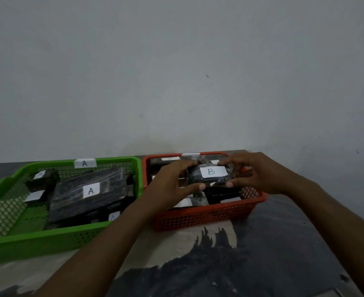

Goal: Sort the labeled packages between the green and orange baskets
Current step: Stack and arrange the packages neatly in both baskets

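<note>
Pinched by left hand (174, 181) and right hand (258, 174) over the crowded orange basket (198, 217), the B package (211, 176) could be tipped out toward three o'clock.

Dim, flat light is cast throughout — the gripped package (213, 172) is seen fairly sharply; labels (40, 174) left of the grip are smeared.

— Supporting surface?
— Table (273, 243), dark top with pale worn patches, backed against a grey wall (176, 61).
— Directly on it?
— Green basket (48, 239) at left, orange basket (198, 217) at right. Side by side, far corners very close together. Both flat, towards the table's back edge.
</note>
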The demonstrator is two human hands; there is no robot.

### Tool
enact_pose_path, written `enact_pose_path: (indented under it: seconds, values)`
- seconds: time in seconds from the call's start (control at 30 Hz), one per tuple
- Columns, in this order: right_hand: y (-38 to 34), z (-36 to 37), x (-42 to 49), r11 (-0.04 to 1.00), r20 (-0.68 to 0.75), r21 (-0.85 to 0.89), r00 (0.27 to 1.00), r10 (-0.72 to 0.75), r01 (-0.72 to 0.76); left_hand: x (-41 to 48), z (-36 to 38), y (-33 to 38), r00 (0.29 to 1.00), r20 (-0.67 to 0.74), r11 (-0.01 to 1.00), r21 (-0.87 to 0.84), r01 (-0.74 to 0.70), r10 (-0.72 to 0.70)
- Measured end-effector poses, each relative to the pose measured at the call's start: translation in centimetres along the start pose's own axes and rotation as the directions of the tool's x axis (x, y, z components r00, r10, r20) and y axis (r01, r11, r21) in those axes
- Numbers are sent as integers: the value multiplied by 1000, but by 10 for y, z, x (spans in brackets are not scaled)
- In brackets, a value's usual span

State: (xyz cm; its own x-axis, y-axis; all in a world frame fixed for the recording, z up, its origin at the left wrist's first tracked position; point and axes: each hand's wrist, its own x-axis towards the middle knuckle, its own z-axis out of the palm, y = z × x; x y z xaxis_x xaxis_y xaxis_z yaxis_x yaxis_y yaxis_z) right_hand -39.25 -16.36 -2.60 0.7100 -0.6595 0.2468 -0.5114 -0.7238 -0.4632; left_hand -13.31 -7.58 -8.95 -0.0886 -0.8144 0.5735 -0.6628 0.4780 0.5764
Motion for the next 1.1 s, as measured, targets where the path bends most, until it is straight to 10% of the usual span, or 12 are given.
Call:
enact_pose_path:
  seconds: [0.37,1.1]
  values:
    - [55,-13,-11,938,210,-305,949,236,-166,49,64,1,902,412,989,124,86,-130]
    - [52,6,18,807,268,-567,889,371,-166,63,86,8,899,403,955,292,55,-175]
